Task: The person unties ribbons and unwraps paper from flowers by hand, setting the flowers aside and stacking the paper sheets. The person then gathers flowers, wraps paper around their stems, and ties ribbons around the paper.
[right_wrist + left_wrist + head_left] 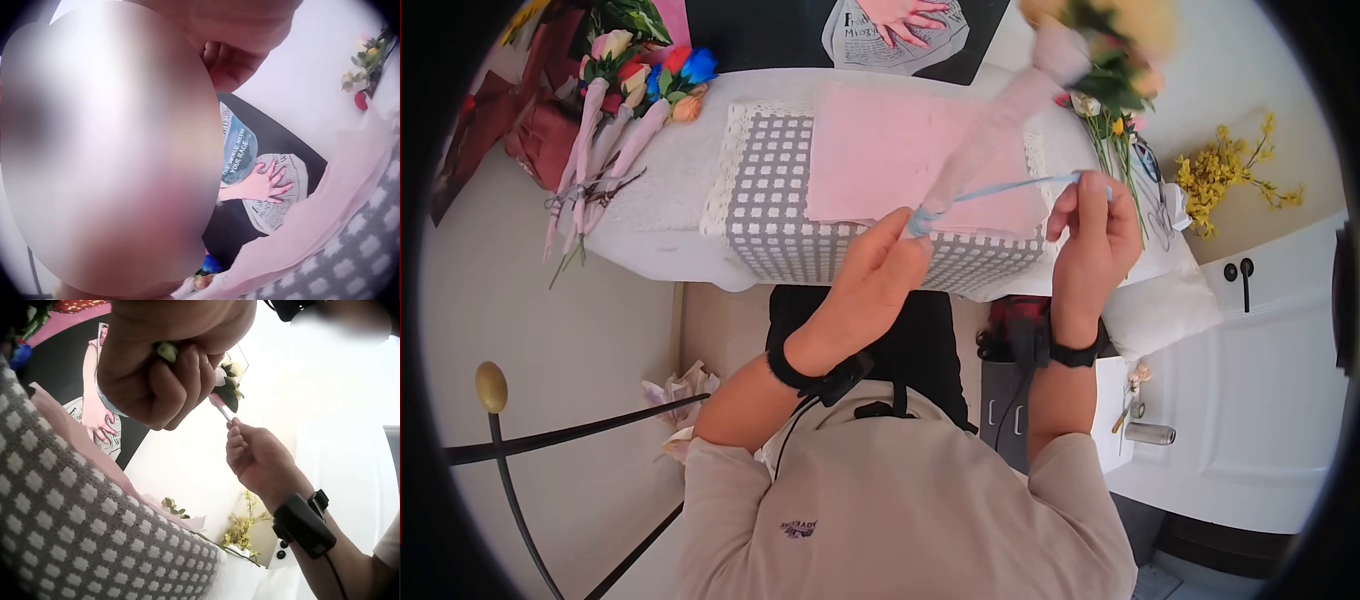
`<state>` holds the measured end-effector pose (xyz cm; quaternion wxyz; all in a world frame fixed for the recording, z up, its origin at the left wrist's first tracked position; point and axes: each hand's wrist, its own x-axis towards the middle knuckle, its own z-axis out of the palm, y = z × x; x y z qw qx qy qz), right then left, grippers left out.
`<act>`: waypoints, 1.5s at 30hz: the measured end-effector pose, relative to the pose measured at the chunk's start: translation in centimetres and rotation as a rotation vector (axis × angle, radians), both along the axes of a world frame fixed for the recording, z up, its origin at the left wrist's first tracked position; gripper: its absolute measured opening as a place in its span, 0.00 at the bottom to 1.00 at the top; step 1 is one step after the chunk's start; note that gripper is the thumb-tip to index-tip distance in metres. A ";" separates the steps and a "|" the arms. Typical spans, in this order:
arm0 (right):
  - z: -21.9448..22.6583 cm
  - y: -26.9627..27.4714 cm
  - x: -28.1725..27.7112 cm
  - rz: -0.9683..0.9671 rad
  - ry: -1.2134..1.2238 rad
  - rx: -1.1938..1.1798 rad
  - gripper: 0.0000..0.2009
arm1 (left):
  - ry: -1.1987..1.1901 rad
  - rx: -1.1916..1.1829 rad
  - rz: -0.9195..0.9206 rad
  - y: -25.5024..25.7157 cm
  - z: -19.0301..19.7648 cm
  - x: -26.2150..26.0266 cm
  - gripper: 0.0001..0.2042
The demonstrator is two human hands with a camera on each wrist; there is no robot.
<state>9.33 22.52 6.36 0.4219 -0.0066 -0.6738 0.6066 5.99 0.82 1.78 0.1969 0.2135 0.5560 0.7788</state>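
Note:
A flower wrapped in pale pink paper (990, 135) slants up to the right, its blurred blooms and leaves (1120, 60) at the top of the head view. My left hand (875, 270) grips its lower end, where light blue ribbon (920, 222) is wound round the paper. In the left wrist view, a green stem end (166, 351) pokes out of the curled fingers. My right hand (1095, 235) pinches the ribbon's free length, which runs taut between both hands. Pink paper sheets (870, 150) lie beneath on the grey-and-white cloth (770, 180).
Several wrapped flowers (615, 130) lie at the table's left. Loose stemmed flowers (1115, 130) and scissors (1150, 160) are at the right, near a yellow flowering plant (1230, 175). A dark poster (770, 40) stands at the back. A white cushion (1165, 310) sits below right.

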 end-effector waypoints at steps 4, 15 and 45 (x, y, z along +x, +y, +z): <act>0.9 -1.2 1.1 0.000 0.047 -0.110 0.08 | -0.150 0.157 -0.146 -0.8 -0.1 -1.4 0.12; -0.5 -4.5 2.5 0.052 -0.084 0.471 0.07 | -0.172 0.176 -0.113 0.0 0.9 -0.4 0.10; -2.9 -3.1 1.7 0.015 -0.189 0.267 0.05 | -0.024 0.218 -0.132 -0.8 -0.5 -1.0 0.09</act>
